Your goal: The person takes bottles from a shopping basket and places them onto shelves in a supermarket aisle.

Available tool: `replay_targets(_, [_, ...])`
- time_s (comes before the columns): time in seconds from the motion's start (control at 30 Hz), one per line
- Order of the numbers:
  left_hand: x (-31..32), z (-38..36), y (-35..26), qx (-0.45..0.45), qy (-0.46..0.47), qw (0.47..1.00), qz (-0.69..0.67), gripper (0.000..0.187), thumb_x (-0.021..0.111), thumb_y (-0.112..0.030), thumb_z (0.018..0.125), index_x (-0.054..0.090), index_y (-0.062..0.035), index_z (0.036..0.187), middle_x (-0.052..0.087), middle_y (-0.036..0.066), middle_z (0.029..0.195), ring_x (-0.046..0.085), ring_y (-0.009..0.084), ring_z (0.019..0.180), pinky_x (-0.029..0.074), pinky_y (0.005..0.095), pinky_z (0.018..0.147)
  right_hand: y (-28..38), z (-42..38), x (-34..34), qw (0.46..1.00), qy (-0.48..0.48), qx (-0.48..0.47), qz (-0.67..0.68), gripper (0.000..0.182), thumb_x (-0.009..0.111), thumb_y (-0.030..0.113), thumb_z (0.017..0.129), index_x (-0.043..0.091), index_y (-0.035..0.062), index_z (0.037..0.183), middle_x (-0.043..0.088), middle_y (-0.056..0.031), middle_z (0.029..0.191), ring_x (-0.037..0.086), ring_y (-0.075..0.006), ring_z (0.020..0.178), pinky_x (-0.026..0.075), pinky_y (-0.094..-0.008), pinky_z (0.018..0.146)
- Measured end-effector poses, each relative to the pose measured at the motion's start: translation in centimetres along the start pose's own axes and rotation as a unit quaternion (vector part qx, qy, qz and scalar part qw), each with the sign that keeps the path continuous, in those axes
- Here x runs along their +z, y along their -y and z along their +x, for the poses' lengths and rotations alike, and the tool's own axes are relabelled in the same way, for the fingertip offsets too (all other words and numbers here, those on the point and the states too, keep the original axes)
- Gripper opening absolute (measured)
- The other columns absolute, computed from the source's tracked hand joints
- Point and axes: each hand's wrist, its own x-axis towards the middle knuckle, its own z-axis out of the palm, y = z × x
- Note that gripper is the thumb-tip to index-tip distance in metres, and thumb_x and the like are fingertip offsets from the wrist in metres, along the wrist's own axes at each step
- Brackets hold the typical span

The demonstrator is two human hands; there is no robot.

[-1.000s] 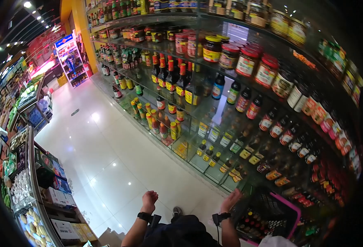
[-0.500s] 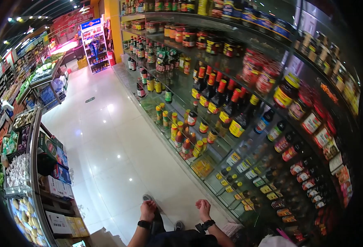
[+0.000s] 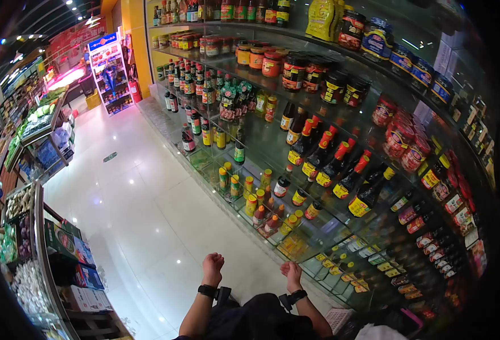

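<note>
My left hand (image 3: 213, 269) is held out low in front of me over the pale tiled floor, its fingers curled in, with nothing visible in it. To its right my right hand (image 3: 291, 274) is loosely closed as well, also without a visible object. Each wrist wears a dark band. Neither hand touches the goods. Nearest to the right hand are yellow packs (image 3: 295, 243) on the bottom glass shelf, with orange-red sauce bottles (image 3: 268, 225) beside them. Dark red-capped bottles (image 3: 326, 164) stand one shelf higher.
Glass shelving (image 3: 250, 141) with jars and bottles runs along my right. Vegetable stands with garlic (image 3: 31, 286) and cartons (image 3: 85, 277) line the left. A tiled aisle (image 3: 142, 187) leads to a lit display rack (image 3: 109, 73). A white basket (image 3: 339, 319) is at lower right.
The view has shifted, bringing the shelves' upper jars more into sight. My hands appear slightly farther right, with more forearm showing; my shoes are no longer visible.
</note>
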Motion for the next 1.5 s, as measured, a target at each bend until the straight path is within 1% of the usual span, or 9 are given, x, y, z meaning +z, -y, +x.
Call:
replay_targets(0.27, [-4.4,5.7,-5.8,-0.02,-0.024,0.999,-0.027,0.019,0.044,-0.017,0.081,0.049,-0.0008,0.089,0.054,0.01,0.076,0.053,0.0215,0.066,0.046,0.029,0.061,-1.8,3.0,9.1,0.994,0.013,0.097,-0.044,0.026,0.042,0.026,0.086,0.055,0.0043,0.083,0.061,-0.0082,0.074,0.06,-0.0167,0.065,0.048,-0.0276,0.058])
replay_targets(0.33, [-5.5,6.9,-8.1,-0.045,0.067,0.988,-0.128,0.012,0.044,-0.015,0.079,0.047,-0.0034,0.08,0.05,0.007,0.067,0.049,0.0203,0.058,0.044,0.0278,0.055,-1.6,4.5,12.1,0.994,0.037,0.093,-0.045,0.026,0.042,0.026,0.086,0.055,0.0041,0.084,0.061,-0.0083,0.074,0.06,-0.0169,0.065,0.048,-0.0276,0.059])
replay_targets(0.4, [-5.5,8.7,-9.5,-0.033,0.0,0.993,-0.117,0.01,0.044,-0.014,0.078,0.046,-0.0044,0.077,0.049,0.006,0.065,0.047,0.0199,0.056,0.043,0.0276,0.053,-1.4,6.3,15.2,0.992,0.071,0.086,-0.058,0.027,0.042,0.027,0.087,0.055,0.0036,0.085,0.062,-0.0086,0.076,0.061,-0.017,0.066,0.048,-0.0276,0.06])
replay_targets(0.43, [-4.5,8.7,-10.8,-0.02,-0.067,0.992,-0.106,0.009,0.044,-0.013,0.077,0.045,-0.0054,0.074,0.047,0.005,0.062,0.046,0.0195,0.054,0.042,0.0275,0.052,-1.1,7.2,16.9,0.992,0.071,0.086,-0.058,0.027,0.042,0.027,0.087,0.055,0.0036,0.085,0.062,-0.0086,0.076,0.061,-0.017,0.066,0.048,-0.0276,0.06])
replay_targets(0.77, [0.4,19.8,-23.7,0.046,-0.03,0.996,-0.075,0.015,0.043,-0.016,0.08,0.048,-0.0025,0.085,0.051,0.008,0.074,0.05,0.02,0.066,0.045,0.0282,0.06,1.1,17.7,33.5,0.978,0.161,0.123,-0.049,0.025,0.044,0.027,0.086,0.056,0.0057,0.083,0.062,-0.0063,0.076,0.06,-0.0146,0.067,0.047,-0.0263,0.06])
replay_targets(0.83, [5.3,19.8,-27.3,0.072,-0.078,0.994,-0.033,0.011,0.043,-0.015,0.077,0.044,-0.0103,0.067,0.044,0.001,0.062,0.046,0.0167,0.06,0.04,0.0267,0.058,2.9,19.9,37.2,0.977,0.171,0.123,-0.039,0.024,0.044,0.027,0.086,0.056,0.0064,0.084,0.062,-0.0056,0.077,0.06,-0.014,0.068,0.047,-0.0259,0.062])
replay_targets(1.03, [7.6,27.8,-29.7,0.038,0.063,0.997,-0.038,0.016,0.044,-0.017,0.081,0.048,-0.0021,0.086,0.052,0.008,0.075,0.051,0.0196,0.064,0.046,0.0282,0.06,6.1,23.7,42.7,0.975,0.199,0.094,-0.023,0.022,0.046,0.026,0.086,0.057,0.0061,0.085,0.061,-0.0044,0.08,0.06,-0.013,0.071,0.046,-0.0249,0.064])
replay_targets(1.37, [22.0,33.6,-31.3,-0.095,0.034,0.983,0.151,0.007,0.046,-0.012,0.077,0.045,-0.0051,0.078,0.048,0.006,0.066,0.048,0.0181,0.059,0.044,0.0275,0.059,6.1,24.9,40.7,0.996,-0.021,0.088,0.005,0.017,0.05,0.022,0.082,0.056,0.0058,0.082,0.062,-0.0046,0.075,0.059,-0.0117,0.065,0.045,-0.0236,0.057])
replay_targets(1.5, [24.8,38.0,-31.5,-0.108,0.17,0.962,0.183,0.009,0.048,-0.008,0.076,0.052,-0.001,0.08,0.055,0.009,0.069,0.055,0.02,0.062,0.048,0.0285,0.058,6.8,24.0,40.8,0.983,-0.175,-0.009,0.056,0.01,0.051,0.015,0.08,0.055,0.0066,0.077,0.057,-0.0023,0.065,0.055,-0.0106,0.057,0.041,-0.0223,0.053])
